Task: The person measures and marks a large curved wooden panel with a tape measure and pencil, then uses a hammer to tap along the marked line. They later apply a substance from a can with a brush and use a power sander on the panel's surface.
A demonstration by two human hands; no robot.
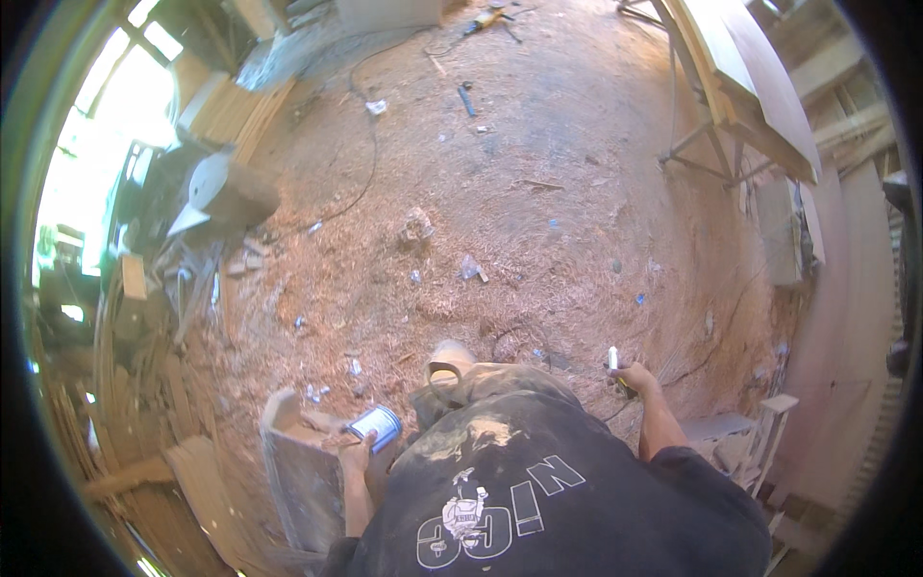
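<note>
My left hand (355,454) is closed around a blue-and-white tin can (376,427), held low in front of me on the left. The can is tilted, and its contents cannot be made out. Out to the right, my right hand (636,378) grips a slim object with a white tip (612,358) pointing up. Its lower part looks dark and yellowish and is mostly covered by the fingers, so its kind is unclear. A grey, dusty curved panel (279,471) stands beside my left forearm.
Wood shavings and scraps cover the floor (538,240). A dark cable (370,159) runs across it toward a yellow power tool (484,21). A blue-handled tool (466,100) lies nearer. Boards rest on a trestle (711,67) at the far right; planks (207,481) lean on the left.
</note>
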